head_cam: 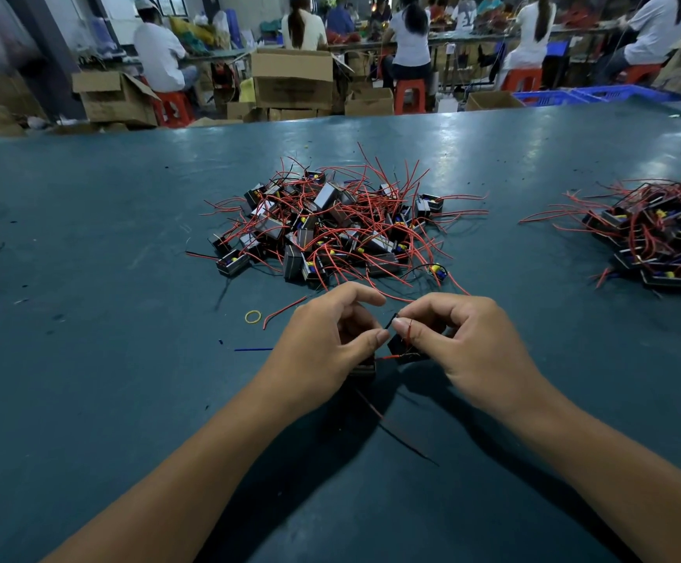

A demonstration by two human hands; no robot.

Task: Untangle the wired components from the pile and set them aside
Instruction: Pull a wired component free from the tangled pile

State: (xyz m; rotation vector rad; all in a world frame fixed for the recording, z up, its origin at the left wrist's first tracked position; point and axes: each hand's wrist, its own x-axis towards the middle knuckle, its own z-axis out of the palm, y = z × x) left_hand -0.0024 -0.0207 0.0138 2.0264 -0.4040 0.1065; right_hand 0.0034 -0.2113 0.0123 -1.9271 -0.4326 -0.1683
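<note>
Near the worktop (87, 237) edge, just short of the tangled pile (330, 225): left hand (322, 351) gripping one black component (365, 365), right hand (464, 343) pinching another component's red wire (409, 331).

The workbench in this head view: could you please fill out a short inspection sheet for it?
Surface: teal table, scuffed.
Job's things: tangled central pile; second pile at right.
Clutter: yellow rubber band, loose red wire, blue wire scrap.
Grips: left hand and right hand each hold a black component, pinching its wires.
Cables: wires trail toward the camera.
Surroundings: seated workers, cardboard boxes, red stools.
</note>
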